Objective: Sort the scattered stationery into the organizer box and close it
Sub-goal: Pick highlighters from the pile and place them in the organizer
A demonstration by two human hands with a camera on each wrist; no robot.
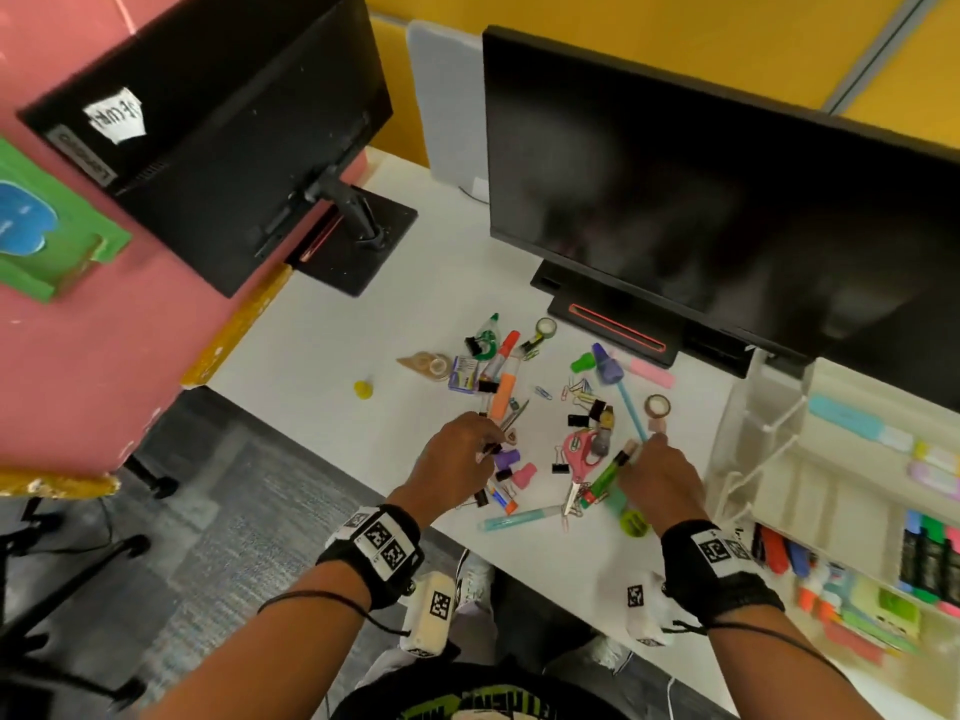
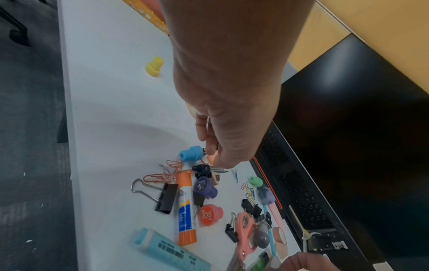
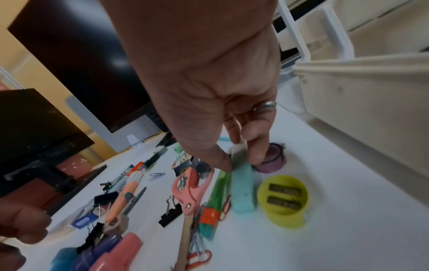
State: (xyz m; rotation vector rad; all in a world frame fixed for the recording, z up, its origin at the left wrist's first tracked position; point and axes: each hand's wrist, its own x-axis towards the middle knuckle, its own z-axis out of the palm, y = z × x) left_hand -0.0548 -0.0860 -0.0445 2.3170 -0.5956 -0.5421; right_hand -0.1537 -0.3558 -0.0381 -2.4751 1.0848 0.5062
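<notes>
Stationery lies scattered on the white desk (image 1: 322, 345): pink scissors (image 1: 582, 454), a green marker (image 1: 605, 478), a glue stick (image 2: 184, 207), binder clips, paper clips, stamps and tape rolls. The open cream organizer box (image 1: 831, 459) stands at the right with markers and erasers in its compartments. My right hand (image 3: 239, 161) pinches the far end of a teal eraser block (image 3: 242, 185) that lies on the desk between the green marker and a yellow-green sharpener (image 3: 282, 199). My left hand (image 2: 214, 159) hovers over the left part of the pile, fingers curled, a thin metal clip showing between them.
A large monitor (image 1: 701, 200) and its base (image 1: 618, 330) stand right behind the pile. A second monitor (image 1: 234, 148) is at the back left. A yellow stamp (image 1: 363, 389) sits apart at the left. The desk's front edge runs just under my wrists.
</notes>
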